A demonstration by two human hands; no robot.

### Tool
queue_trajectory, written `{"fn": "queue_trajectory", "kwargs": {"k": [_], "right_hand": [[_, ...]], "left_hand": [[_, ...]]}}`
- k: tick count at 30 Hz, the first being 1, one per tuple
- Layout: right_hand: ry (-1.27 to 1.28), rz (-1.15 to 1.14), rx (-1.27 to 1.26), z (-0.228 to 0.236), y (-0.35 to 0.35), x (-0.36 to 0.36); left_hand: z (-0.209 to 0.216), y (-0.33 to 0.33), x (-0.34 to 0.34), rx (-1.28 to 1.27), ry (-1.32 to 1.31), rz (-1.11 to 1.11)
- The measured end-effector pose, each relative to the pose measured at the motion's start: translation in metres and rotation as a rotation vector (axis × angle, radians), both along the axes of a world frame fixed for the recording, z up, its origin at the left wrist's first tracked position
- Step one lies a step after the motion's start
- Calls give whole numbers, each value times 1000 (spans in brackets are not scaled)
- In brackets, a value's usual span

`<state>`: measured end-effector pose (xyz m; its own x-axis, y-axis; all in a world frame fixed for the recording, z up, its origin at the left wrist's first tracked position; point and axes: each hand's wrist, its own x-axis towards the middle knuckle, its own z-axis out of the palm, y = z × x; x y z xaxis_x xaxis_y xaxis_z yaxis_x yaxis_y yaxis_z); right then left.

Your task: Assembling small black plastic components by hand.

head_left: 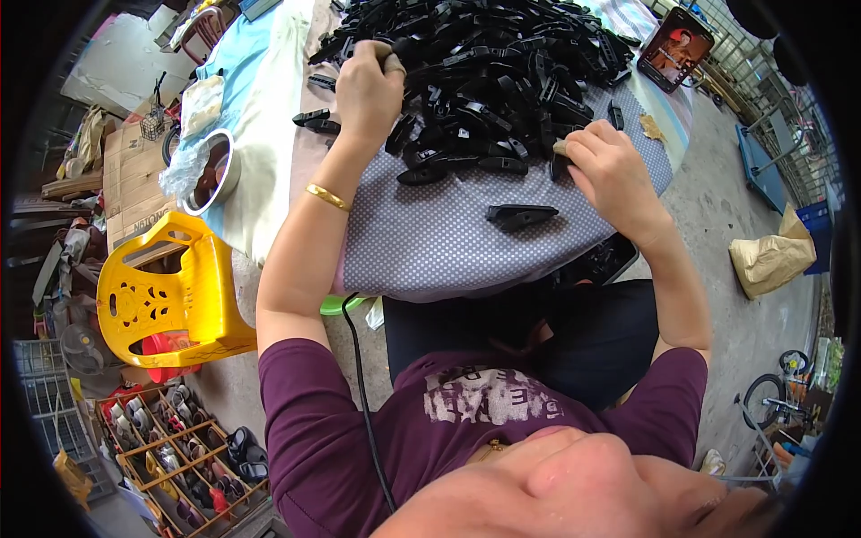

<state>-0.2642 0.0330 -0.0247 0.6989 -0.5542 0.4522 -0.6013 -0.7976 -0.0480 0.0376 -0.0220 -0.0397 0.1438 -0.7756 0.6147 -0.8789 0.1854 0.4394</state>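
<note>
A large heap of black plastic parts (pixel 484 90), long and narrow with tapered ends, covers the far part of the table. My left hand (pixel 369 94) is at the heap's left edge, its fingers curled closed among the parts; what they hold is hidden. At the heap's near right side, my right hand (pixel 610 170) pinches a black plastic part (pixel 558 169) between thumb and fingers. A tan covering shows at those fingertips. Closer to me, a separate black part (pixel 522 217) lies on the grey patterned cloth (pixel 430 242). More loose parts (pixel 316 120) lie beside my left wrist.
A phone (pixel 675 49) stands at the table's far right. To the left are a white bowl (pixel 227 170) with plastic wrap and a yellow chair (pixel 175 296). A black cable (pixel 359 386) runs down my front. Below the table's right edge sits a dark bin (pixel 601 264).
</note>
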Motion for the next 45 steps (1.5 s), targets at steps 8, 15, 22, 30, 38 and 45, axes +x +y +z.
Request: {"fn": "queue_trajectory", "kwargs": {"k": [8, 15, 22, 30, 38, 45], "right_hand": [[16, 116, 39, -4, -10, 0], [-296, 78, 366, 2, -6, -1], [-539, 94, 376, 7, 13, 17], [-359, 117, 14, 10, 21, 25], [-439, 112, 353, 18, 21, 24], [-297, 61, 472, 19, 21, 18]], "left_hand": [[21, 58, -56, 514, 785, -725], [28, 76, -66, 738, 787, -729], [15, 80, -74, 791, 911, -755], [17, 86, -79, 741, 948, -855], [15, 89, -78, 515, 713, -878], [21, 95, -77, 309, 351, -849]]}}
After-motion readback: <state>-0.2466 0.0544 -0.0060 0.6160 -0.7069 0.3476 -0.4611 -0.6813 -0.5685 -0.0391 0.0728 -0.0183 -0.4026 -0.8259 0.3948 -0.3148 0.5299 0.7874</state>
